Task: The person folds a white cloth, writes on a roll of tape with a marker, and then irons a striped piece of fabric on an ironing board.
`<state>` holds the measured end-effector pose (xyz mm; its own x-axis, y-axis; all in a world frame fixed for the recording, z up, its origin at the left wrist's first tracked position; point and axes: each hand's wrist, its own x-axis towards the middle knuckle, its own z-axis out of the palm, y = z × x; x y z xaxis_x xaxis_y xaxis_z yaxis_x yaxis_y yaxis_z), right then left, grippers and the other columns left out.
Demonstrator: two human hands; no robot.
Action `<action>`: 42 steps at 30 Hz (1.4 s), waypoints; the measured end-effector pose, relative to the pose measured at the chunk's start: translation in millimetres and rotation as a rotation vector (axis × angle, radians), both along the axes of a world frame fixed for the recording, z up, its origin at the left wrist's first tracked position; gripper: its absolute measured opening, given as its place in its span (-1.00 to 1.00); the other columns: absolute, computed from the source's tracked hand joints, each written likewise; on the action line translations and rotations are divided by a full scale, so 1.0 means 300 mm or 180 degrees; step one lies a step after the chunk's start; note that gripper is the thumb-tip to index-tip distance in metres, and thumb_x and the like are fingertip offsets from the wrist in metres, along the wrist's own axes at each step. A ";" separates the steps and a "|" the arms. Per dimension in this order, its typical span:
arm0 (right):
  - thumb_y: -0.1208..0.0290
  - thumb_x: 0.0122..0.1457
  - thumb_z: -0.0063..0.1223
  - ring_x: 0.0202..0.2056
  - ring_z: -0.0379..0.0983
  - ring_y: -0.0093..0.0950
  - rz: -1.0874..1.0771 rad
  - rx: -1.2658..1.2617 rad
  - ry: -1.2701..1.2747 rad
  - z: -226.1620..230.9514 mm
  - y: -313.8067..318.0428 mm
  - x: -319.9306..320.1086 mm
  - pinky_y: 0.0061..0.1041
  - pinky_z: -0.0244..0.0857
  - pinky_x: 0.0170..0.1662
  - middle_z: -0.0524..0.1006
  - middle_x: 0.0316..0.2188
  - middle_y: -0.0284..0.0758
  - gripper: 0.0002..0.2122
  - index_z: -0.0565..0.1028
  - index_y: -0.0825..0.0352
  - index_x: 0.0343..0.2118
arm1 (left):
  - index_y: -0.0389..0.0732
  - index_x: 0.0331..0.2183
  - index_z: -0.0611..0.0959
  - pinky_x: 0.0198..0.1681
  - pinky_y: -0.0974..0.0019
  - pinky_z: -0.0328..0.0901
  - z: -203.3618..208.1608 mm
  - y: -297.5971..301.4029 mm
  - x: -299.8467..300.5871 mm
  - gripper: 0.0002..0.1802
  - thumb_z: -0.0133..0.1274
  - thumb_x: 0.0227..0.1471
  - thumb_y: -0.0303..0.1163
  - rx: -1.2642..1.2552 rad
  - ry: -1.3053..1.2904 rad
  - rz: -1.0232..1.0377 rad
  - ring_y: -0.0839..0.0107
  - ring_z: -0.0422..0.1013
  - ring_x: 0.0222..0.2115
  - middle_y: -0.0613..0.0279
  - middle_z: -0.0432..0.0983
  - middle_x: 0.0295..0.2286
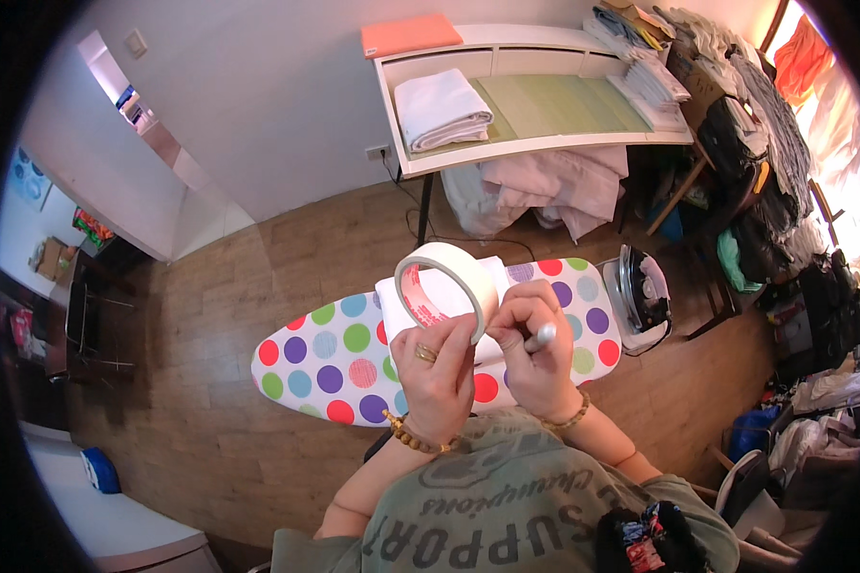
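My left hand [437, 371] is closed on a roll of white masking tape [483, 279], held tilted above the ironing board with its printed inner core showing. Right beside the roll's lower edge is my right hand [537, 358], its fingers pinched together. A silvery-white, pen-like stick [545, 334] pokes out of that hand; most of its length is hidden. Whether the right fingertips also grip the tape's end is too small to tell. Beneath both hands a white folded cloth [392, 304] lies on the polka-dot ironing board [296, 368].
An iron [648, 294] stands on the board's right end. Beyond it is a white desk [535, 143] with a folded white towel [441, 108] and a stack of white packets [655, 91]. Clothes and bags [812, 306] crowd the right side. A cable [449, 236] trails over the wooden floor.
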<state>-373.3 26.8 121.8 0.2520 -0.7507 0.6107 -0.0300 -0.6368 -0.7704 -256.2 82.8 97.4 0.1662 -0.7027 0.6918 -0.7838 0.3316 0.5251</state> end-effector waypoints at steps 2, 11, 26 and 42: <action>0.74 -0.17 0.09 -0.49 0.27 -0.52 -0.0177 -0.0307 0.0037 -0.020 0.002 0.008 -0.64 0.18 -0.44 0.33 -0.46 -0.31 -0.84 0.41 0.41 -0.48 | -0.28 -0.29 0.52 -0.30 0.26 0.13 -0.006 -0.005 -0.007 -0.67 0.07 -0.24 -0.67 0.0034 0.0153 -0.0044 0.26 0.30 -0.43 0.20 0.43 -0.41; 0.70 -0.13 0.12 -0.52 0.27 -0.61 0.0254 0.0366 -0.0143 -0.033 -0.027 -0.024 -0.70 0.17 -0.50 0.34 -0.45 -0.31 -0.83 0.40 0.39 -0.44 | -0.27 -0.28 0.52 -0.30 0.27 0.13 -0.003 -0.004 -0.005 -0.67 0.08 -0.23 -0.65 0.0150 0.0161 -0.0097 0.26 0.31 -0.44 0.19 0.43 -0.44; 0.71 -0.16 0.12 -0.49 0.31 -0.62 0.0514 0.1198 -0.0917 -0.155 -0.076 0.004 -0.65 0.21 -0.50 0.33 -0.45 -0.37 -0.79 0.40 0.37 -0.42 | -0.28 -0.43 0.55 -0.44 0.32 0.16 -0.040 -0.030 0.022 -0.89 0.05 -0.08 -0.46 0.1022 0.1187 -0.0760 0.34 0.31 -0.59 0.20 0.41 -0.63; 0.68 -0.11 0.10 -0.50 0.31 -0.54 0.0458 0.1694 -0.0511 -0.186 -0.127 0.024 -0.65 0.20 -0.44 0.37 -0.45 -0.38 -0.80 0.49 0.38 -0.35 | -0.36 -0.20 0.43 -0.40 0.46 0.27 -0.079 -0.047 0.041 -0.74 -0.15 0.08 -0.43 0.1962 0.2966 -0.1425 0.57 0.37 -0.50 0.24 0.46 -0.52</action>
<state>-366.1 -11.3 66.2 0.3097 -0.9302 0.1971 0.1721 -0.1490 -0.9737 -243.9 68.6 73.7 0.0805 -0.9961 -0.0370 0.1016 -0.0288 0.9944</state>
